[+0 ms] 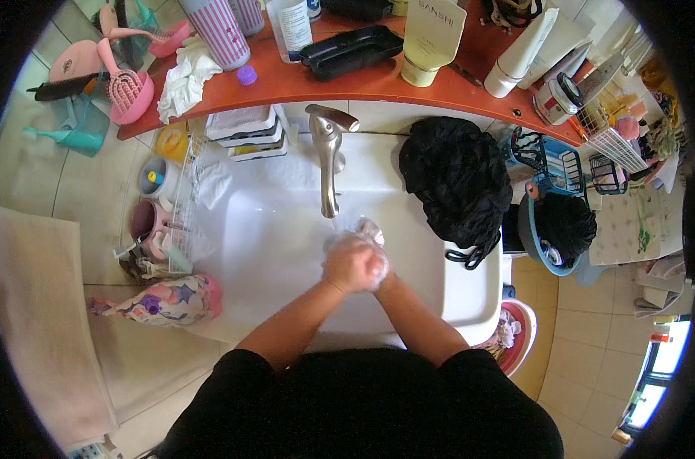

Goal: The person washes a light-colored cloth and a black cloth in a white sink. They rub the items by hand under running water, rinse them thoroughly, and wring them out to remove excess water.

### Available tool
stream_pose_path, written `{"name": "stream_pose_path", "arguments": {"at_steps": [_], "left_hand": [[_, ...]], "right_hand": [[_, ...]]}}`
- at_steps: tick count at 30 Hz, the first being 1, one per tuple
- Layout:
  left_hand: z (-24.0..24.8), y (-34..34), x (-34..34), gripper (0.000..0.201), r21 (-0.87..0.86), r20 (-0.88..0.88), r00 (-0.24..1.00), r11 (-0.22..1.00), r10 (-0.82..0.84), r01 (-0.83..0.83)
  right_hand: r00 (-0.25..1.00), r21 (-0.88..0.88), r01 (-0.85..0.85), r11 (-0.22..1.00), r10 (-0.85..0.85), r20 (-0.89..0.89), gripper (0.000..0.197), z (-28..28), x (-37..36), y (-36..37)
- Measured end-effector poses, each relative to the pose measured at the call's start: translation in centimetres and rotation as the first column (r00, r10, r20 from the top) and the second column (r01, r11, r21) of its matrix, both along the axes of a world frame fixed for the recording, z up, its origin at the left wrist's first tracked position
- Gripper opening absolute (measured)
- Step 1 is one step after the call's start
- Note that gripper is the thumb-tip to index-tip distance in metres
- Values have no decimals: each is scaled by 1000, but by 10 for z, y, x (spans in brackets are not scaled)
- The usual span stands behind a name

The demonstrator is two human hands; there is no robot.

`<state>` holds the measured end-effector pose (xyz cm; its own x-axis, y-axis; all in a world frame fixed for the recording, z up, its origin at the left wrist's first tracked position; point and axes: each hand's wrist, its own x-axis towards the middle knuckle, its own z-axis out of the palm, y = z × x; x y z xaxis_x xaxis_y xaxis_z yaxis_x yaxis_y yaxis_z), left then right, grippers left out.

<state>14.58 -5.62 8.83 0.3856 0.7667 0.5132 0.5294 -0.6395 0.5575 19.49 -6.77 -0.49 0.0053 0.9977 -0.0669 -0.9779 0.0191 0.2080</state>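
Note:
My left hand is closed in a fist over the basin of the white sink. Pressed against it from the right is my right hand, mostly covered and smeared by motion. Between and beyond them a pale, wet, sudsy cloth pokes out, gripped by both hands; its full shape is hidden. The silver faucet hangs just beyond the hands, its spout ending above the cloth. On the sink's right ledge lies a heap of black fabric with a cord trailing toward me.
A red shelf with bottles and tubes overhangs the far side. A wire rack with cups stands left, beside a floral-patterned bag. To the right are a blue basin holding dark fabric and a pink-rimmed bucket.

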Motion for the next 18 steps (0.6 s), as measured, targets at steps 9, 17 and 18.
{"name": "stream_pose_path", "arguments": {"at_steps": [9, 17, 18], "left_hand": [[-50, 12, -99, 41, -185, -679, 673, 817, 295, -545], [-88, -3, -92, 50, -502, -445, 869, 743, 217, -443], [-90, -5, -88, 46, -489, -375, 854, 705, 361, -513]], "right_hand": [[175, -781, 4, 625, 768, 615, 51, 74, 96, 13], [19, -794, 44, 606, 794, 608, 51, 14, 101, -3], [-6, -786, -19, 618, 786, 619, 52, 13, 95, -5]]}}
